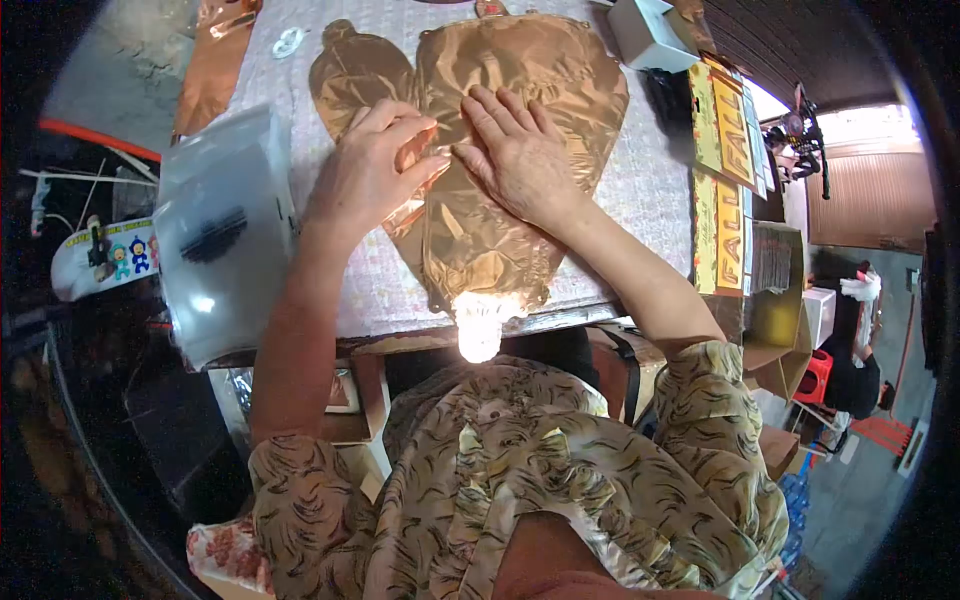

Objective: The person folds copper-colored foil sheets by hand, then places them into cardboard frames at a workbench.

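A large copper-coloured foil balloon (530, 70) lies flat and wrinkled in front of me. Its lower end hangs slightly over the near table edge, with a bright glare on it. My right hand (525, 155) rests palm down on the foil, fingers stretched out. At the balloon's left edge, my left hand (375, 165) has its fingers and thumb curled round a raised bit of foil; the exact grip is partly hidden. Beneath that hand, a second copper foil piece (360, 75) with a rounded lobe sticks out to the left.
Clear plastic bags (225, 250) lie on the table's left side. Yellow packs printed FALL (722, 240) line the right edge, near a white box (650, 35). A small white ring-like item (288, 42) sits at the upper left. Cardboard boxes (785, 355) stand right of the table.
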Available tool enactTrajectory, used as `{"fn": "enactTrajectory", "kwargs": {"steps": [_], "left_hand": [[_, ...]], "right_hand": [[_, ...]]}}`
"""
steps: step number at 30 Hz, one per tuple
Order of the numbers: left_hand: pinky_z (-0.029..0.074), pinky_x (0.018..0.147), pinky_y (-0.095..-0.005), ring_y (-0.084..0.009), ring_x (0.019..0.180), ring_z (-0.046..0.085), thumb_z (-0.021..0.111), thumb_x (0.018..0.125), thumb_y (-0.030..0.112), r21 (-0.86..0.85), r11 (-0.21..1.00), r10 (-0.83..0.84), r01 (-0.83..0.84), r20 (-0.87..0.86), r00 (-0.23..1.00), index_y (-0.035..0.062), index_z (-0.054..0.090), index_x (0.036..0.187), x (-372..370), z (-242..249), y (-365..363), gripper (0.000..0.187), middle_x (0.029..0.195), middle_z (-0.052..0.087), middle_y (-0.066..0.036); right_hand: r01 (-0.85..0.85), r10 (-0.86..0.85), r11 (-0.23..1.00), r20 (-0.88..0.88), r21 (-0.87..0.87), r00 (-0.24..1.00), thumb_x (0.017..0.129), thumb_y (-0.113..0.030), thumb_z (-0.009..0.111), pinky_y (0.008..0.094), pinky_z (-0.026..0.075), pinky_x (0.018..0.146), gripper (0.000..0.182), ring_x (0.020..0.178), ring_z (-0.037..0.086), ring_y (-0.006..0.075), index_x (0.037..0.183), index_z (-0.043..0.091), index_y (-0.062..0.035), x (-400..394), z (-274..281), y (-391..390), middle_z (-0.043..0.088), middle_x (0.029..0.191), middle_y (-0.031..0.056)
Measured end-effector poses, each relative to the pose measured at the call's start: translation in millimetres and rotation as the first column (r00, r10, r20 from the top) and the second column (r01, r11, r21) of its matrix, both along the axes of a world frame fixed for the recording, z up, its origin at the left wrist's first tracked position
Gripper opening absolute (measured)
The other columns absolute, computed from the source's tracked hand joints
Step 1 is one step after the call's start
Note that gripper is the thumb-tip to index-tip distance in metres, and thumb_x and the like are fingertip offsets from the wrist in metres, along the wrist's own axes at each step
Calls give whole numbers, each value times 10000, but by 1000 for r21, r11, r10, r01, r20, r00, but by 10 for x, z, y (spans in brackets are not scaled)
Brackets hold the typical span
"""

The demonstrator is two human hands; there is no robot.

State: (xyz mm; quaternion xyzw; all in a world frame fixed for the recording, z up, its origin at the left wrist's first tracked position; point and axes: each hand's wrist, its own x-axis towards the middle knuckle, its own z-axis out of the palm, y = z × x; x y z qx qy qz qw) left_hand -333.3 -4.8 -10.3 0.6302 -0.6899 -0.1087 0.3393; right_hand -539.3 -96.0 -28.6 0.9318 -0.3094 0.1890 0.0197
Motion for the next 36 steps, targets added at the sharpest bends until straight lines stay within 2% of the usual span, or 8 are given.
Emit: {"fn": "enactTrajectory", "kwargs": {"steps": [5,7,14,16,20,23,36], "left_hand": [[542,944,-398,-284,1111,653,809,857,231,-14,1000,5,-5,-1,1000,42,729,1170,-13,0,2,375,1205,658,-67],[530,957,-358,-280,1097,658,850,813,138,-21,1000,-19,18,-37,999,0,719,1182,-10,6,-2,416,1185,663,-130],[532,960,-373,-295,1116,656,846,817,135,-53,997,-48,48,-7,999,-13,716,1176,-12,0,-13,410,1186,662,-133],[530,931,-409,-321,1060,650,837,819,183,-99,994,-48,45,-35,998,16,735,1121,-19,-3,-14,360,1143,669,-108],[525,938,-408,-318,1066,646,838,817,180,-91,995,-38,35,-30,999,12,732,1122,-11,-9,-10,364,1137,670,-107],[532,963,-377,-284,1119,652,848,819,152,-60,997,-48,48,-6,999,12,715,1181,7,-23,-6,411,1194,655,-125],[523,962,-409,-322,1096,635,830,825,205,-46,998,-34,33,-17,999,14,726,1160,-4,0,1,400,1183,651,-115]], "right_hand": [[-14,13,1000,37,23,999,1021,-464,573,538,362,1165,608,1413,480,359,1466,526,-53,-16,-36,-27,519,1531,135],[-20,18,999,44,26,999,1020,-466,574,538,360,1166,610,1411,481,360,1464,527,-50,-15,-53,-22,519,1530,141],[-29,28,1000,83,11,996,1014,-463,586,522,361,1165,596,1400,494,358,1431,559,-38,-26,-67,-34,547,1505,149],[-34,34,999,90,7,995,1012,-461,590,517,366,1161,591,1396,499,357,1423,568,-36,-29,-71,-33,554,1499,147],[-31,30,999,102,8,994,1007,-454,602,510,379,1151,586,1388,506,357,1416,576,-35,-22,-67,-28,559,1494,146],[-36,36,999,103,-2,994,1006,-450,603,513,383,1145,584,1382,510,359,1417,573,-36,-22,-58,-20,558,1493,148],[-61,59,998,116,15,991,1005,-428,617,531,376,1122,554,1361,528,350,1396,588,-36,-63,7,-28,585,1441,169]]}}
